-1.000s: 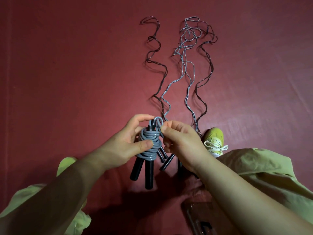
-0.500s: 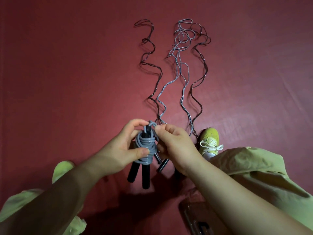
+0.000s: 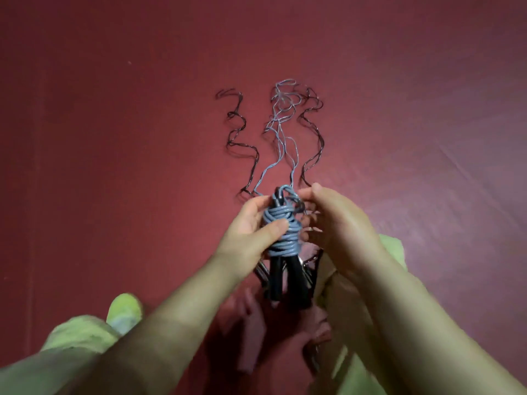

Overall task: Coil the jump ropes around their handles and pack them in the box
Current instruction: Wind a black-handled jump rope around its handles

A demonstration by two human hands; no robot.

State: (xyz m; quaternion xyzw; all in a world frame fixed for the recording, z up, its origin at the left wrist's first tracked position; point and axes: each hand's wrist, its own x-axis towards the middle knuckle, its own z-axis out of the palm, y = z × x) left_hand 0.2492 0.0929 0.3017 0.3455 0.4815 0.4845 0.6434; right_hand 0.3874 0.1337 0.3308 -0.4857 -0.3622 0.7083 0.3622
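Grey cord is wound thickly round the upper part of a pair of black handles point(image 3: 288, 276), forming the coiled jump rope point(image 3: 281, 229) that sits at the middle of the head view, held up above the red floor point(image 3: 114, 138). The left hand point(image 3: 251, 232) grips this bundle from the left: its thumb presses across the front of the grey coil and its fingers curl round behind the top. The right hand point(image 3: 339, 226) is just beside the bundle on the right, fingers bent in toward the coil; motion blur and the back of the hand hide the fingertips, so I cannot tell whether they pinch the cord or merely touch it. A small grey loop stands up at the top of the bundle between the two hands.

Beyond the hands, loose ropes lie stretched away on the floor: a wavy grey rope point(image 3: 281, 129) in the middle, with a kinked black rope point(image 3: 238, 138) on either side of it. Near the bottom, lime-green trouser legs point(image 3: 77, 337) and a yellow-green shoe point(image 3: 124, 310) show, blurred. No box can be made out with certainty.
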